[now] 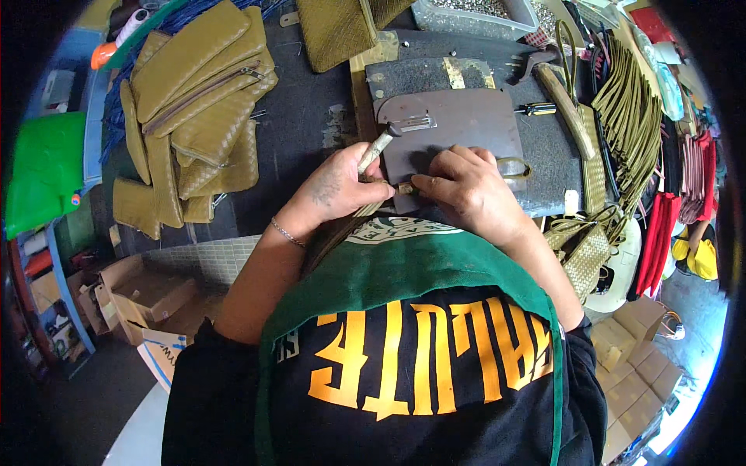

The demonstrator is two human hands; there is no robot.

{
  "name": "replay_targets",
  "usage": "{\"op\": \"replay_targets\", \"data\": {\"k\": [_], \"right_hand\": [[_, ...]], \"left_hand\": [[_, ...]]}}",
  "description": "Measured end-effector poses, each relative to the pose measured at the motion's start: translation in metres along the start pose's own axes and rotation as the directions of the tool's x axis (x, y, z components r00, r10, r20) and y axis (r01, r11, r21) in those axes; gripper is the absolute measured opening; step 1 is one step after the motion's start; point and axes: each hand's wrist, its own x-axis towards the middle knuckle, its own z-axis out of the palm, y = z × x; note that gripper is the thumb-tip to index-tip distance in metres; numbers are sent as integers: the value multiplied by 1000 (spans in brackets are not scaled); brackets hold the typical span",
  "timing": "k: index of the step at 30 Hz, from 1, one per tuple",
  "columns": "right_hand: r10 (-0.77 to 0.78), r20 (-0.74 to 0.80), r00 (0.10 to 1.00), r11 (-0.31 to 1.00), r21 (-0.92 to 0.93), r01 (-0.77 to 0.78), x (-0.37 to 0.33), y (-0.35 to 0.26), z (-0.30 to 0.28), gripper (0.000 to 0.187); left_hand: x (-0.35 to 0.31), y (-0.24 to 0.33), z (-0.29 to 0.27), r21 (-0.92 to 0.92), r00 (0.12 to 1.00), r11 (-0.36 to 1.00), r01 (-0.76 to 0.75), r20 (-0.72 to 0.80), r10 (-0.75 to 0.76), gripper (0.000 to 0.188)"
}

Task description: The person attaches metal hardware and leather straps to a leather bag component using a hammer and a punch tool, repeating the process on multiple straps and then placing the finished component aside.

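Note:
My left hand (334, 186) is closed, thumb and fingers pinching a narrow olive strap (406, 188). A rod-shaped hand tool (377, 151) with a pale shaft and dark end is tucked in the same hand, slanting up and away. My right hand (475, 186) pinches the strap just to the right, its fingers bent. An olive loop (514, 166) sticks out beyond my right hand's knuckles. Both hands are at the near edge of a brown board (466, 120), which bears a small metal piece (420, 122). More olive strap hangs from my left hand toward the green apron (404, 268).
A pile of woven olive pouches (202, 116) lies at left. To the right are a hammer (567, 105), a screwdriver (538, 109) and a bundle of olive straps (633, 116). A clear bin of small metal parts (478, 15) stands at the back. Cardboard boxes (151, 291) sit below the table.

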Motion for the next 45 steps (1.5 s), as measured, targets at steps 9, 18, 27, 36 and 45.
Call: {"op": "replay_targets", "data": {"k": [9, 18, 27, 36, 45], "right_hand": [[-86, -14, 996, 996, -14, 86, 5, 0, 6, 24], [-191, 34, 981, 976, -96, 193, 9, 1, 4, 22], [-79, 23, 997, 997, -17, 79, 7, 1, 6, 17], [-37, -29, 999, 998, 43, 39, 7, 5, 11, 12], [46, -113, 993, 977, 212, -21, 6, 11, 14, 25]], "left_hand": [[3, -1, -1, 29, 999, 999, -40, 3, 40, 21], [-7, 6, -7, 191, 916, 913, -360, -115, 385, 25], [-11, 5, 18, -172, 895, 884, -435, -190, 403, 18], [-9, 6, 20, 178, 815, 815, -552, -91, 572, 15], [-5, 12, 21, 314, 849, 823, -473, -90, 521, 17]]}}
